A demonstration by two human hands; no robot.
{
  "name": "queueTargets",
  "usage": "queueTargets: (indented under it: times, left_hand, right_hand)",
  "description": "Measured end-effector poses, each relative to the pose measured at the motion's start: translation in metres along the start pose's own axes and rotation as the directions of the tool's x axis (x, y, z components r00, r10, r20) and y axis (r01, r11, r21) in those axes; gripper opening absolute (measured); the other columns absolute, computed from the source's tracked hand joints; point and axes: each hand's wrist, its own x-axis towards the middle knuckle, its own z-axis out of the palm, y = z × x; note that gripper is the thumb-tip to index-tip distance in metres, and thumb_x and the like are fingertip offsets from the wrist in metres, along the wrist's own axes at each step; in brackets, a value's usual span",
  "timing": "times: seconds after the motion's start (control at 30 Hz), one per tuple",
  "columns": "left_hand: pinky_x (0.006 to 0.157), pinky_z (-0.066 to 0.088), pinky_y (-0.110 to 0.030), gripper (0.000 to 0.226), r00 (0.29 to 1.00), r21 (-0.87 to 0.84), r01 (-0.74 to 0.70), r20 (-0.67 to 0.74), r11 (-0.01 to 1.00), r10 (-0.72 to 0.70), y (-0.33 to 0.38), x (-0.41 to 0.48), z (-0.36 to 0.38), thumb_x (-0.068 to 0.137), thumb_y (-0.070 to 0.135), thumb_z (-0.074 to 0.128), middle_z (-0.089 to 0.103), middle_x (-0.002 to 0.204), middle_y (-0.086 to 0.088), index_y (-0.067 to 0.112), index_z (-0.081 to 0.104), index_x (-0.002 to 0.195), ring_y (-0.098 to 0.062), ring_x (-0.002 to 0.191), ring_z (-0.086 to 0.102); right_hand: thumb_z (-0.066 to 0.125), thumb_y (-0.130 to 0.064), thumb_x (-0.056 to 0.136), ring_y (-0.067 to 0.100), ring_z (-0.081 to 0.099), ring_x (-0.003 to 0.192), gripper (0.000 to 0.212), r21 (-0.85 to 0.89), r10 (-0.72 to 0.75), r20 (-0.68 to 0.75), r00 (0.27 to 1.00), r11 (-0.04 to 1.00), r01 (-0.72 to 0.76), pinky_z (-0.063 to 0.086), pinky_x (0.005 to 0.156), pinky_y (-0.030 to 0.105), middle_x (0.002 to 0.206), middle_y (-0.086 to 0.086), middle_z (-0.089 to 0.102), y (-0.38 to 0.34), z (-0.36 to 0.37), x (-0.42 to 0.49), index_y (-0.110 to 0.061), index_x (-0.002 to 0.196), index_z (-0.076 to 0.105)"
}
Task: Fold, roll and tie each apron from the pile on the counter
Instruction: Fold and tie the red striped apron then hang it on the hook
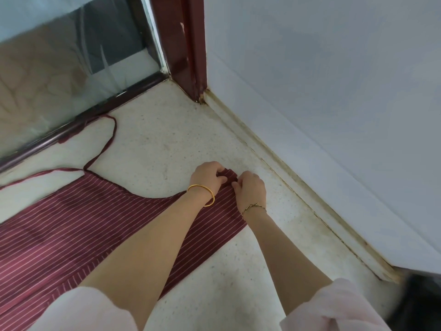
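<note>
Roll step looks just begun: left hand [207,176] and right hand [251,189] both have fingers curled, pinching the narrow end of the striped apron [71,223] near centre, tho fingers hide whether that's a 1st roll turn or just a tuck. Apron lies flat on the counter [167,139], running from the hands to 8 o'clock; next move prob needs both hands turning the end evenly toward 8, side edges kept aligned. Room: wall [334,115] close at 3, window frame [71,130] at 10, loose strap [112,134] looped at 10-11, counter showing at 12 and 5.
</note>
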Motion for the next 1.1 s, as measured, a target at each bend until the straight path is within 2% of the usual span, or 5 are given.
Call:
queueTargets:
  times: [0.33, 0.43, 0.6, 0.77, 1.1]
  left_hand:
    - [0.086, 0.049, -0.037, 0.027, 0.997, -0.089, -0.005, 0.082, 0.996, 0.012, 0.001, -0.006, 0.003, 0.099, 0.011, 0.036, 0.066, 0.089, -0.007, 0.012, 0.054, 0.119, -0.019, 0.081, 0.061]
    - [0.085, 0.05, -0.037, 0.029, 0.994, -0.131, 0.008, 0.107, 0.991, 0.006, 0.004, -0.009, 0.002, 0.099, 0.011, 0.034, 0.065, 0.084, -0.006, 0.012, 0.052, 0.122, -0.017, 0.073, 0.057]
    - [0.079, 0.051, -0.036, 0.029, 0.998, -0.079, 0.061, 0.006, 0.995, -0.061, 0.003, -0.028, -0.012, 0.093, 0.028, 0.049, 0.062, 0.102, -0.006, 0.013, 0.052, 0.117, -0.023, 0.088, 0.061]
    - [0.068, 0.05, -0.035, 0.032, 0.992, 0.093, 0.114, 0.037, 0.989, -0.118, -0.023, -0.054, -0.031, 0.085, 0.033, 0.055, 0.059, 0.087, -0.002, 0.016, 0.041, 0.107, -0.021, 0.078, 0.06]
    - [0.068, 0.046, -0.029, 0.037, 0.983, -0.018, 0.038, 0.181, 0.999, -0.035, -0.085, -0.096, -0.047, 0.081, 0.022, 0.069, 0.053, 0.101, -0.007, 0.024, 0.039, 0.104, -0.02, 0.082, 0.055]
  right_hand:
    - [0.048, -0.011, 0.092, 0.026, 0.053, 0.097, 0.014, 0.086, 0.034, -0.052, 0.998, 0.996, -0.029, 0.046, 0.08, 0.034, 0.101, 0.008, 0.056, -0.002, -0.006, -0.003, -0.009, 0.102, 0.058]
    - [0.043, -0.003, 0.092, 0.018, 0.052, 0.093, 0.022, 0.227, 0.019, -0.232, 0.972, 0.973, 0.035, 0.042, 0.076, 0.023, 0.1, 0.003, 0.054, -0.009, -0.01, -0.012, -0.01, 0.104, 0.061]
    - [0.042, -0.002, 0.093, 0.005, 0.049, 0.073, 0.025, 0.28, -0.157, -0.219, 0.963, 0.935, 0.216, 0.036, 0.062, 0.003, 0.104, 0.002, 0.054, -0.025, -0.003, -0.032, -0.009, 0.105, 0.063]
    - [0.048, -0.001, 0.09, 0.023, 0.05, 0.1, 0.038, 0.023, -0.441, -0.01, 0.898, 0.897, 0.441, 0.039, 0.083, 0.021, 0.109, 0.007, 0.052, -0.026, 0.021, -0.034, -0.016, 0.121, 0.062]
    - [0.047, -0.013, 0.095, 0.025, 0.044, 0.108, 0.029, -0.126, -0.357, 0.053, 0.933, 0.924, 0.361, 0.043, 0.091, 0.032, 0.118, 0.009, 0.043, -0.03, 0.022, -0.021, -0.014, 0.123, 0.056]
